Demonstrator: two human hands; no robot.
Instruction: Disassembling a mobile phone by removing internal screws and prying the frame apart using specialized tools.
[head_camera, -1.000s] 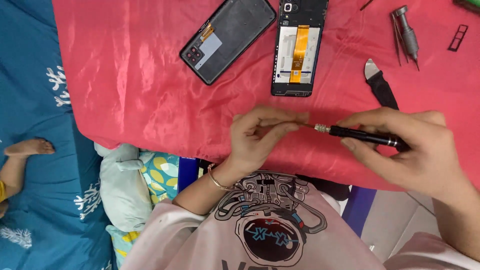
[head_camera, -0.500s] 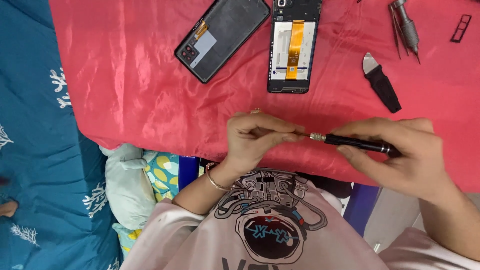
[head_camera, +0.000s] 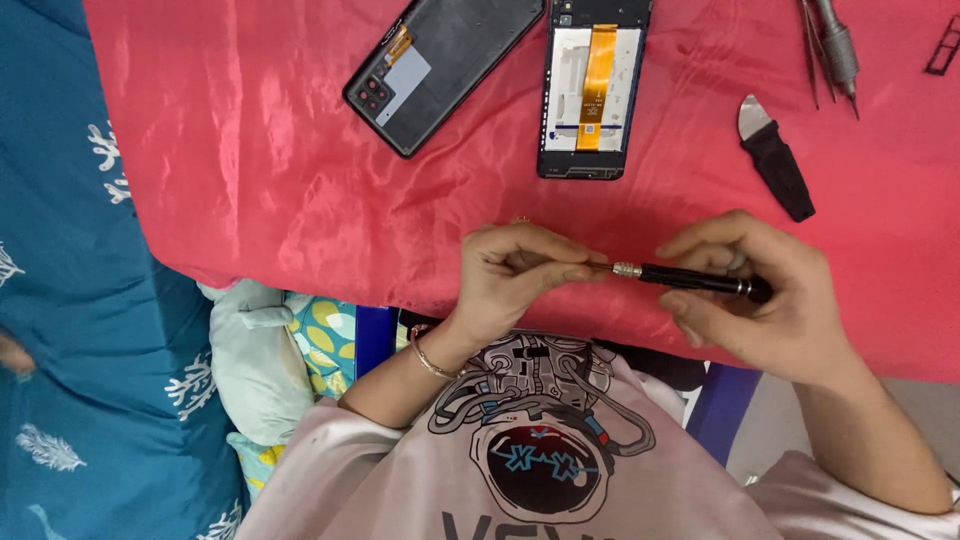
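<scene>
A white printed T-shirt (head_camera: 520, 470) fills the nearest edge of the view, and just beyond it both hands are held above the front edge of the tabletop, which is draped in a red cloth (head_camera: 250, 170). A slim black screwdriver (head_camera: 690, 280) is clasped in the right hand (head_camera: 760, 300), its grip closed around the handle with the shaft lying level and pointing left. The metal collar at the front is met by the left hand (head_camera: 520, 275), whose thumb and fingertips are pinched together on the tip; a thin bangle (head_camera: 428, 352) is worn at that wrist. The step in hand is judged to be the seating or changing of a bit at the driver's tip. The next move is judged to call for the bit to be pressed straight home while the handle is held steady.

Farther out, a black-handled pry tool (head_camera: 775, 160) with a metal blade lies on the cloth. Beyond it, an opened phone body (head_camera: 593, 85) with an orange ribbon cable is laid face down, and its dark back cover (head_camera: 440, 65) rests just beside it at an angle. Tweezers and a second driver (head_camera: 830, 45) are cut off by the top edge, as is a small black frame (head_camera: 942, 45) at the corner. The bit itself is hidden by the left fingers and cannot be made out.
</scene>
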